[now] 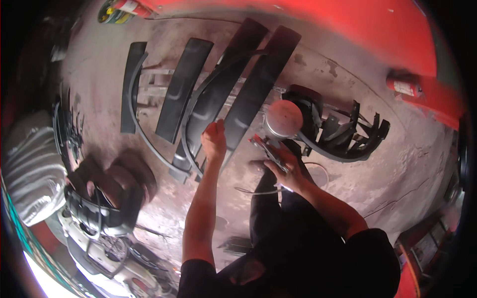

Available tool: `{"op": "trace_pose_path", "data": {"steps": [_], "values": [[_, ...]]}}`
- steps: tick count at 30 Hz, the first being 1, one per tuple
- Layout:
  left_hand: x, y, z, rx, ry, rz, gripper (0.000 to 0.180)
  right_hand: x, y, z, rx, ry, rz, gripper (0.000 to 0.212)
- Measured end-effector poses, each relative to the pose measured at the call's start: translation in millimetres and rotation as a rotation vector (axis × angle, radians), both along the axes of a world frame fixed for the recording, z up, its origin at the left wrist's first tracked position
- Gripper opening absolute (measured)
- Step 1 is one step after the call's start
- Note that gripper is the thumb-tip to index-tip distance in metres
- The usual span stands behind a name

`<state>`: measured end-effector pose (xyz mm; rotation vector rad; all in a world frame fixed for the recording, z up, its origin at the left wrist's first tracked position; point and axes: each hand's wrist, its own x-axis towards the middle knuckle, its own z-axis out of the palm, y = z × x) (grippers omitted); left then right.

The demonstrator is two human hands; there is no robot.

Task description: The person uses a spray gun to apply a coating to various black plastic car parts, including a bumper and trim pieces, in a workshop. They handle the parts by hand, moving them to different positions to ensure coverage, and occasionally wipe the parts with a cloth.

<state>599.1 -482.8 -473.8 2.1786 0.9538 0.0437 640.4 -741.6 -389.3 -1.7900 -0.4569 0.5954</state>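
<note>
My right hand (290, 171) is wrapped round the grip of a spray gun (269, 149). A round, pale-lidded cup (283, 119) shows just beyond the gun and seems to sit on it. A thin hose (258, 191) curves by my right wrist. Over the long black panels my left hand (213, 142) is closed, its fingers curled; whatever they hold, if anything, is hidden. Nearest to it are a wide black panel (211, 97) and another black panel (261, 87). A curved black trim strip (188, 111) arcs beside my left hand.
Farther left lie a black panel (181, 84) and a narrower one (132, 94) with a curved strip (141, 136). Black molded parts (343, 131) lie at the right. A silver-covered bundle (35, 174) and piled parts (104, 213) stand at the left. Red sheeting (348, 25) borders the far side.
</note>
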Motion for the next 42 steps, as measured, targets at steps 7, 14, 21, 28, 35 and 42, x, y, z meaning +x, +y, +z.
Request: {"op": "trace_pose_path", "data": {"steps": [7, 14, 21, 28, 35, 42], "values": [[252.1, 36.6, -155.1, 0.521, -0.031, -0.510, 0.076, 38.9, -21.8, -92.6, 0.006, 0.088, -0.140, 0.041], [403.1, 40.0, -257.7, 0.629, 0.067, -0.397, 0.091, 48.7, -39.3, -126.8, -0.021, 0.367, -0.188, 0.046], [392.3, -45.3, -214.3, 0.240, 0.027, -0.984, 0.069, 62.5, -42.3, -127.8, 0.004, 0.332, -0.228, 0.044], [419.1, 6.6, -233.3, 0.291, -0.497, -1.047, 0.074, 58.5, -42.9, -135.6, -0.110, 0.053, -0.033, 0.035], [483.6, 101.6, -271.8, 0.876, -0.014, -0.847, 0.117, 19.8, -44.9, -144.2, 0.165, 0.823, -0.255, 0.039], [437.6, 50.7, -279.9, 0.854, 0.142, -0.710, 0.089, 23.3, -44.5, -139.3, 0.237, 0.988, -0.342, 0.048]]}}
